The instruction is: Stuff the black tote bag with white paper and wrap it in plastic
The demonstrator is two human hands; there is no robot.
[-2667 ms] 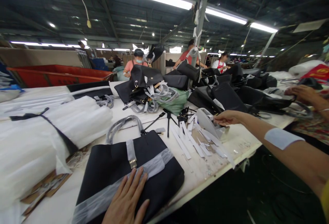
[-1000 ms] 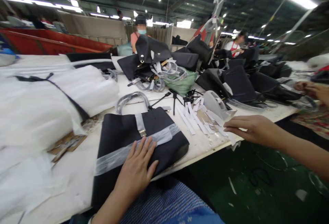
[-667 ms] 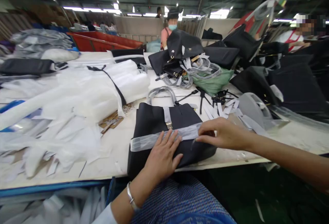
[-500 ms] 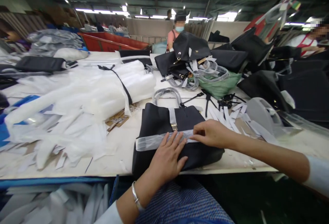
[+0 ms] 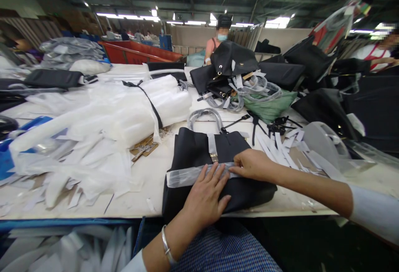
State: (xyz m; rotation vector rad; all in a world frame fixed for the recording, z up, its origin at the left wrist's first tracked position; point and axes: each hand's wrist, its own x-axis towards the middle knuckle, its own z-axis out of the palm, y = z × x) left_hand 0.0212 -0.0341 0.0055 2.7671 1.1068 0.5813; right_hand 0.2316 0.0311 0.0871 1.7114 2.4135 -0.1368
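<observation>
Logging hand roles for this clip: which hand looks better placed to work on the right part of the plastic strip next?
Likely the right hand: its fingertips are at that part of the plastic strip, whereas the left hand is spread over the black bag.

My single view comes from a camera worn on the head, at the near edge of the worktable [image 5: 124, 205], facing forward and down. The left hand [image 5: 205, 197], right hand [image 5: 254, 164] and black handbag [image 5: 193, 151] sit close; it reaches past a masked worker [image 5: 210, 48] to distant ceiling lights [image 5: 137, 16].
</observation>
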